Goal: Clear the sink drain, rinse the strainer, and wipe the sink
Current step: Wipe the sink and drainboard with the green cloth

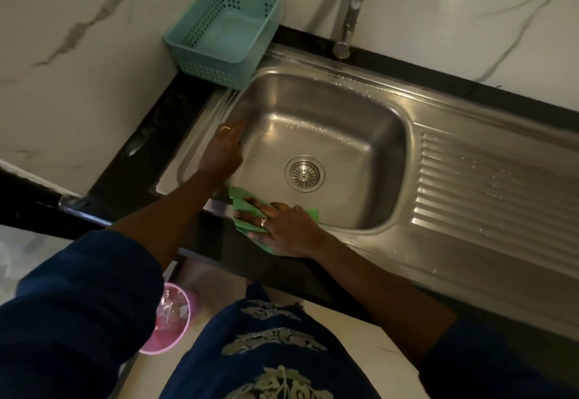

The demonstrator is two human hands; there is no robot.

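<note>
Two of the three jobs look finished, as far as we can judge: the strainer (304,173) sits in its place in the drain at the bottom of the sink (344,110), and we see no scraps on it or around it, so the clearing and the rinsing seem to be done. The wiping is the step in hand. The right hand (282,226) lies flat, with the fingers spread and straight, and presses a green cloth (241,201) onto the front rim of the sink, near its left corner; the hand does not close around the cloth, it only pushes it down. The left hand (224,151) rests on the left rim and upper wall of the basin. It holds nothing and its fingers seem rather straight, though this part is a little blurred. We think much wiping is left: water drops shine on the back wall of the basin, on the back rim under the faucet (351,13) and on the ribbed drainboard (485,185) at the right, well apart from the cloth. Whether the faucet runs now, we cannot tell. The basin floor around the strainer looks wet as well, so the cloth must pass there too.
</note>
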